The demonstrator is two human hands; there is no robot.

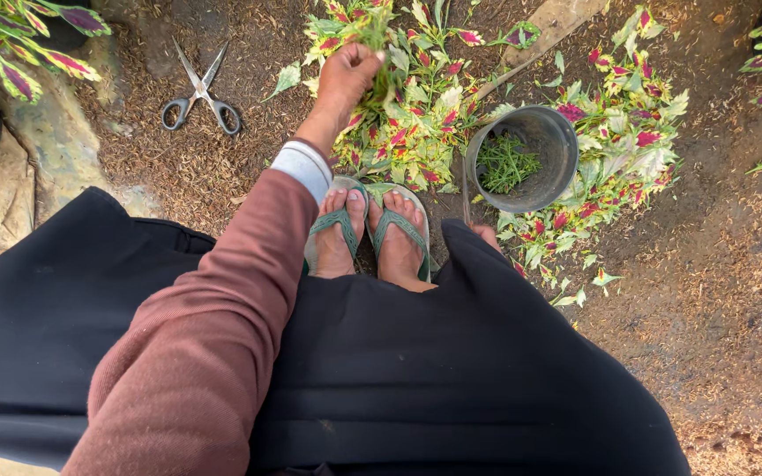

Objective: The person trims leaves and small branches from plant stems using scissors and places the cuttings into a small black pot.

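So the bunch of leafy stems [379, 31] is at the far end of the scene, top centre, sticking up out of the pile of red-and-yellow cuttings [407, 132]. The left hand [352, 72] is closed in a fist around it, arm stretched out past the green flip-flops [372, 234]. Looks to me like the grab-a-handful stage. Any next move calls for keeping that fist tight, since thin stems slip easily.

Just right of the pile sits a metal bucket [566, 132] with green trimmings [504, 163] in the bottom, and more leaves [628, 141] are spread on its right side. The scissors [200, 92] lie open on the dirt, far left, well apart from the hand. The right hand [487, 235] is mostly hidden behind the dark skirt, so I can't tell its grip.
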